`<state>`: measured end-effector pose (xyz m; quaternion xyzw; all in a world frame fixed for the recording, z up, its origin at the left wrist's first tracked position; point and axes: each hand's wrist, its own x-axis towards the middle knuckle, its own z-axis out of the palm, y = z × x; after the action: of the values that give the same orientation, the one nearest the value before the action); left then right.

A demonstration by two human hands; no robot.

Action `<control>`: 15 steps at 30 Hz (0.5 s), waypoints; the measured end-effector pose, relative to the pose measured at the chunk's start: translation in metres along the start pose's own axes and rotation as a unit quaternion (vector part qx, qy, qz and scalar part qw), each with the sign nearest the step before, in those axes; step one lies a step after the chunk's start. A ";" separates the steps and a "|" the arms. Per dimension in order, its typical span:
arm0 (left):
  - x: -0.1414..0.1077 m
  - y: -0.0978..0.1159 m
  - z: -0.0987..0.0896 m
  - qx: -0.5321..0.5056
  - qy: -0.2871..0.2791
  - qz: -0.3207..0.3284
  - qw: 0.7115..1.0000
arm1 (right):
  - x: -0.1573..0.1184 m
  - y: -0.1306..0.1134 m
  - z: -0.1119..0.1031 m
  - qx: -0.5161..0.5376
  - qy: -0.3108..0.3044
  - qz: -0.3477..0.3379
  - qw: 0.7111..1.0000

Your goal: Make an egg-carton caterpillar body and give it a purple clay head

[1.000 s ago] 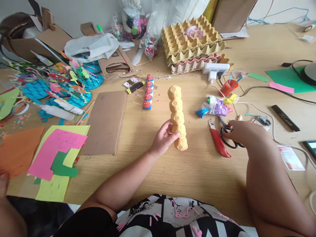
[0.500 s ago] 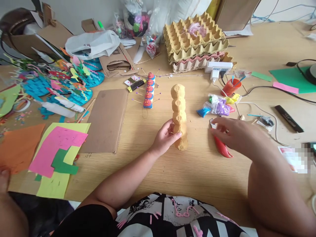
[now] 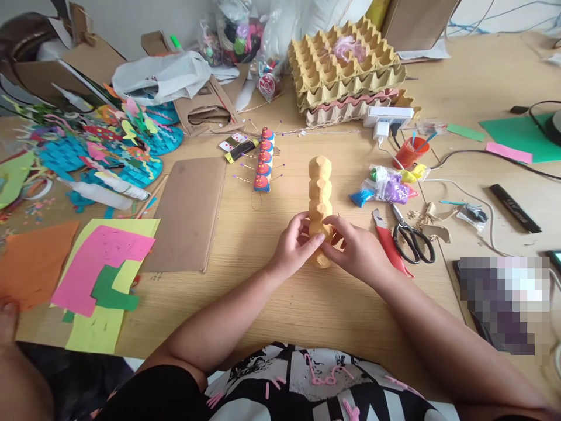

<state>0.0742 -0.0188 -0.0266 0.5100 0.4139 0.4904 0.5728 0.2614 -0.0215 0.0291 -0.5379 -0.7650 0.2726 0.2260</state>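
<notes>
A yellow strip of egg-carton cups (image 3: 321,190) stands out in the middle of the wooden table, its long side pointing away from me. My left hand (image 3: 295,242) grips its near part from the left, thumb on top. From the right, my right hand (image 3: 350,245) holds the same part, fingers pressed round its edge. A red-handled cutter (image 3: 391,245) and black-handled scissors (image 3: 412,240) lie right of my right hand. Beyond the strip to the left is a painted blue and red caterpillar (image 3: 264,161) with pin-like legs.
Brown cardboard (image 3: 186,213) and coloured paper (image 3: 103,275) lie at left, near glue bottles (image 3: 103,195). Egg trays (image 3: 346,70) are stacked at the back. Bagged clay (image 3: 390,184), a red cup (image 3: 411,152) and cables are at right. Another person's hand (image 3: 7,318) shows at far left.
My right hand has moved left from over the cutter onto the strip, uncovering the scissors and scraps. The strip is turned slightly.
</notes>
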 end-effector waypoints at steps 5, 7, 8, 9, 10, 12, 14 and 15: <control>-0.002 -0.005 -0.006 0.192 0.116 0.092 0.970 | 0.003 0.009 0.010 -0.071 -0.029 0.014 0.997; -0.001 -0.004 -0.008 0.260 0.107 0.133 0.950 | 0.005 0.013 0.013 -0.108 -0.041 -0.001 0.993; -0.001 -0.004 -0.009 0.289 0.091 0.156 0.940 | 0.005 0.014 0.014 -0.124 -0.047 -0.011 0.991; 0.000 -0.003 -0.009 0.314 0.070 0.178 0.930 | 0.006 0.015 0.014 -0.136 -0.053 -0.019 0.989; 0.001 -0.002 -0.009 0.335 0.052 0.196 0.920 | 0.007 0.016 0.012 -0.142 -0.060 -0.025 0.988; 0.002 -0.002 -0.009 0.361 0.032 0.212 0.908 | 0.009 0.018 0.005 -0.135 -0.068 -0.016 0.988; 0.002 -0.003 -0.009 0.372 0.034 0.207 0.904 | 0.013 0.024 -0.006 -0.121 -0.052 0.012 0.991; 0.003 -0.004 -0.009 0.374 0.038 0.203 0.904 | 0.015 0.028 -0.013 -0.121 -0.031 0.028 0.992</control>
<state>0.0667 -0.0146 -0.0319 0.7404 0.4763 0.4242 0.2121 0.2846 0.0026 0.0212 -0.5736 -0.7837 0.2009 0.1283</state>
